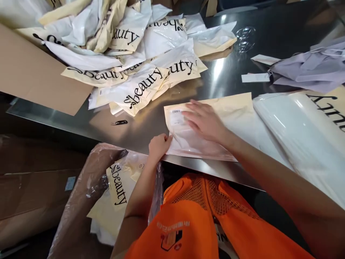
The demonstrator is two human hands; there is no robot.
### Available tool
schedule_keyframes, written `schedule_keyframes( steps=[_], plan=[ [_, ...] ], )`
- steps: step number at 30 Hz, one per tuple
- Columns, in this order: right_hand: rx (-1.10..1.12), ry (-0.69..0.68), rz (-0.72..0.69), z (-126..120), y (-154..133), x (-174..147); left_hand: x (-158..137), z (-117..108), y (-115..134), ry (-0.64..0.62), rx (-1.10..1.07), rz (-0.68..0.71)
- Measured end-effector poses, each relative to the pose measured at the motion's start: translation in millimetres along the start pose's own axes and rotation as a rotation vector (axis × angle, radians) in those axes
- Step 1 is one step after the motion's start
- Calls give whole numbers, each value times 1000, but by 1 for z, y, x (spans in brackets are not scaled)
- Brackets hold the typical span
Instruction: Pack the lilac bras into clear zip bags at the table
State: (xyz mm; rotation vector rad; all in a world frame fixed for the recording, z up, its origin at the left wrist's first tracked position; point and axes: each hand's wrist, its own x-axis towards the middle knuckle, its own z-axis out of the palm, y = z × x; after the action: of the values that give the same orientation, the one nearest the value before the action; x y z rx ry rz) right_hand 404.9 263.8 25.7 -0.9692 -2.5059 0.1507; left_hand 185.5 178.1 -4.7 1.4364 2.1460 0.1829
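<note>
One bag (pixel 232 113) partly under right hand (pixel 205 120)

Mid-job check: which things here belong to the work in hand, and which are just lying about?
Likely the job's:
labelled bag, right hand on it, left hand at its edge
Sbeauty bag pile
white bags at right
plastic-lined box
tagged lilac fabric

Seemingly lying about:
small black item
clear plastic item
brown carton, lower left
</note>
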Motion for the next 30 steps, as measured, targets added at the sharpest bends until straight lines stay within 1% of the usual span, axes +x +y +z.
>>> schedule_keyframes(
  steps=[1, 2, 3, 5, 6, 7, 8, 10, 12, 14, 15, 17, 19, 20, 21, 22, 23, 24, 25, 26, 27, 28, 29, 30],
  plan=[
    [45, -52, -49, 12, -7, 22, -2, 4, 2, 21, 0, 1],
    [75, -97, -25, 24, -11, 45, -3, 8, 4, 37, -8, -1],
    [91, -153, 55, 35, -12, 68, -4, 10, 6, 46, -16, 1],
    [107, -322, 247, 53, -7, 108, -7, 12, 6, 64, -41, 3],
    [110, -400, 315, 59, -4, 123, -9, 12, 5, 77, -54, -2],
    [112, -457, 356, 64, 1, 134, -11, 12, 4, 97, -69, -14],
    [112, -484, 373, 68, 5, 141, -14, 13, 2, 122, -85, -33],
    [104, -478, 384, 75, 11, 147, -19, 14, -1, 180, -121, -83],
    [103, -470, 385, 81, 14, 144, -23, 15, -5, 218, -167, -131],
    [101, -439, 366, 82, 13, 138, -26, 14, -11, 218, -214, -159],
    [97, -387, 351, 79, 9, 133, -28, 14, -15, 203, -232, -163],
    [121, -211, 302, 63, -3, 118, -34, 10, -27, 112, -310, -152],
    [226, -43, 244, 34, -23, 91, -42, 7, -41, -47, -464, -137],
    [315, -19, 224, 17, -35, 73, -47, 5, -48, -131, -545, -132],
    [409, -52, 227, 1, -48, 51, -52, 5, -55, -199, -611, -126],
    [495, -127, 255, -14, -61, 26, -57, 5, -61, -246, -646, -122],
    [569, -234, 281, -25, -74, 0, -62, 7, -66, -272, -643, -123],
    [632, -391, 290, -32, -86, -26, -66, 9, -71, -294, -619, -125],
    [691, -523, 308, -33, -96, -51, -70, 12, -75, -324, -590, -125],
    [761, -652, 331, -30, -105, -74, -74, 15, -78, -369, -575, -122],
    [832, -753, 362, -21, -112, -93, -77, 18, -80, -425, -582, -116],
    [902, -816, 398, -9, -117, -109, -79, 22, -82, -482, -611, -106],
    [962, -843, 442, 5, -122, -120, -82, 25, -82, -529, -658, -92],
    [1013, -831, 493, 19, -126, -126, -84, 28, -82, -558, -711, -78]
  ],
)
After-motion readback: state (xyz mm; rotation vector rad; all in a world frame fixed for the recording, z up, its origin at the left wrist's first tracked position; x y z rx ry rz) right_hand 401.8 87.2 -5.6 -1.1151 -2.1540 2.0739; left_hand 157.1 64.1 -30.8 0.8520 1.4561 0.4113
